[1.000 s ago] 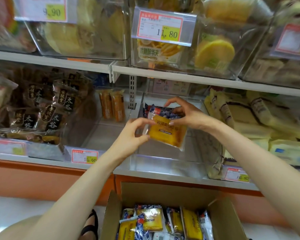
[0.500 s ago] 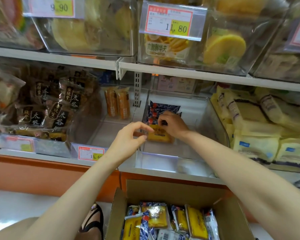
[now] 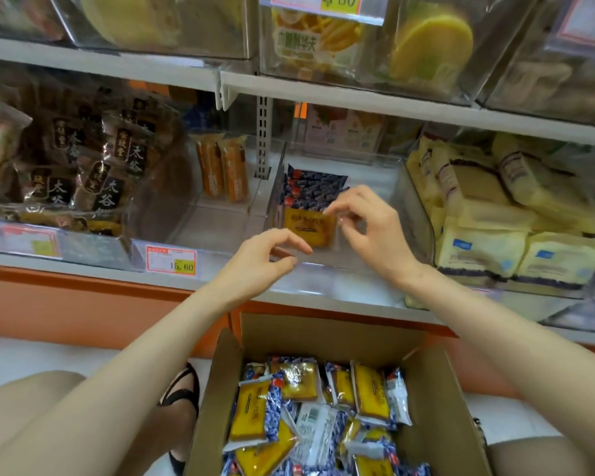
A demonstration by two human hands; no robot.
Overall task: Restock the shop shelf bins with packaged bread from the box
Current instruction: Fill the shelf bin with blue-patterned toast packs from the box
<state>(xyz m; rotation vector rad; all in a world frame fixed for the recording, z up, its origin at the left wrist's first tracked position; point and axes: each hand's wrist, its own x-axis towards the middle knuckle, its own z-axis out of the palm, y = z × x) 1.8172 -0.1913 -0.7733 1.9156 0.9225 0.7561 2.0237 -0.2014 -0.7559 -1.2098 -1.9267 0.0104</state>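
A clear shelf bin (image 3: 416, 207) on the lower shelf holds a short row of blue-and-yellow bread packets (image 3: 311, 187) standing along its left side. The front packet (image 3: 306, 228) shows its yellow face. My right hand (image 3: 371, 231) is inside the bin, and its fingertips and thumb pinch that packet's upper right corner. In front of the bin's front wall my left hand (image 3: 265, 259) hovers with loosely curled fingers and holds nothing. Below, the open cardboard box (image 3: 443, 393) on the floor holds several more of the same packets (image 3: 255, 410).
Left of the bin is a clear bin (image 3: 193, 221) with two orange cake packets (image 3: 222, 170) at its back. Dark brown packets (image 3: 83, 166) fill the far left bin, pale yellow bread bags (image 3: 485, 235) the right one. An upper shelf (image 3: 323, 91) overhangs. My sandalled foot (image 3: 182, 403) rests beside the box.
My right hand set the packet against the row in the bin and has drawn back to its right corner. My left hand let go of the packet and stays in front of the bin.
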